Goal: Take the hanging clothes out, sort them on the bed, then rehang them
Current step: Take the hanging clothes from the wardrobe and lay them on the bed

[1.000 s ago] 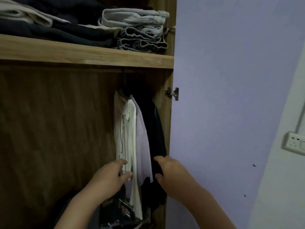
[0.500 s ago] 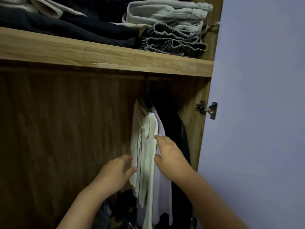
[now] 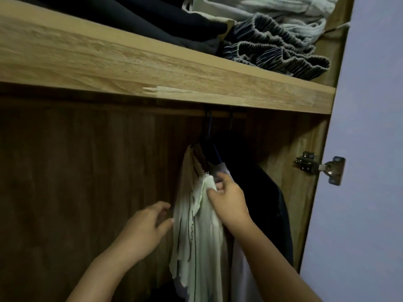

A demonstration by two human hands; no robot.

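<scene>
- Head view: the cream top [image 3: 197, 232] hangs under the wooden shelf [image 3: 196, 83], at the left of a white garment [image 3: 242, 275] and a dark garment [image 3: 268, 205] further right
- The right hand [image 3: 229, 199] has its grip pinched on the cream top's upper edge; fingers curled round the fabric
- The left hand [image 3: 144, 229] hangs just left of the top; grip loosely spread, holding nothing
- Folded clothes [image 3: 272, 40] lie on the shelf; a hinge [image 3: 322, 166] sits far right

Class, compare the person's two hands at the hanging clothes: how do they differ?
The right hand grips the pale cream ribbed top near its collar; the left hand holds nothing, fingers loosely spread. The right hand is higher, the left hand lower, beside the top's edge. Both reach into the wooden wardrobe.
</scene>
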